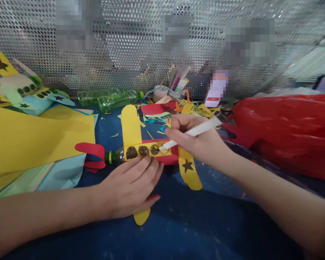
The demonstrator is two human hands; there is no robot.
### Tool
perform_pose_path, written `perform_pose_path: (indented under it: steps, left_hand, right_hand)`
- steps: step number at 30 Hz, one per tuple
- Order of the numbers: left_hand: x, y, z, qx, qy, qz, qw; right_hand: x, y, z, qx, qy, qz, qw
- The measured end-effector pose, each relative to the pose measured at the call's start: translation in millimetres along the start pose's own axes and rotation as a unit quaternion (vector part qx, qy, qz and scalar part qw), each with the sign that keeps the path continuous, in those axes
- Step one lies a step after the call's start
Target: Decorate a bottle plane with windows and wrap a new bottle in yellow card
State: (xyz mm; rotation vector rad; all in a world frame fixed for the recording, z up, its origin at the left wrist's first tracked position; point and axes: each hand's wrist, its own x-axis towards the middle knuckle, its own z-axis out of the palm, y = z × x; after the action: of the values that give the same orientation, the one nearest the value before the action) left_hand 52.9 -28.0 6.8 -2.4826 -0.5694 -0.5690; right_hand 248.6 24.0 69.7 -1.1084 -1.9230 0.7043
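On a blue table (178, 231), a left hand (132, 187) rests, fingers together and thumb apart, against a red-wrapped bottle (173, 156) lying sideways. The right hand (199, 142) pinches a white pen (204, 126), tip at its yellow strip (135, 146). Behind: paper scraps (158, 109), green bottles (121, 100).

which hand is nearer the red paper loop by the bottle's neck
Left. The left hand rests against the bottle, right of the red paper loop; the right hand is farther right, holding a white pen at the dark circles.
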Motion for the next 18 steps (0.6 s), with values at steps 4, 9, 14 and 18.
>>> perform_pose_path:
  steps: [4, 9, 14, 18]
  left_hand:
    - [-0.3, 0.1, -0.7, 0.0, -0.004, 0.0, 1.0]
    - [-0.5, -0.8, -0.3, 0.002, -0.002, 0.0, 1.0]
    - [-0.3, 0.0, 0.3, -0.002, 0.0, -0.005, 1.0]
    - [-0.1, 0.4, -0.7, -0.003, -0.002, -0.005, 1.0]
  right_hand:
    - [0.0, 0.7, -0.1, 0.003, -0.005, 0.0, 1.0]
    - [0.6, 2.7, 0.1, 0.011, 0.015, -0.009, 1.0]
    - [1.3, 4.3, 0.6, 0.018, 0.016, -0.017, 1.0]
    - [1.5, 3.7, 0.7, 0.018, 0.025, -0.016, 0.999]
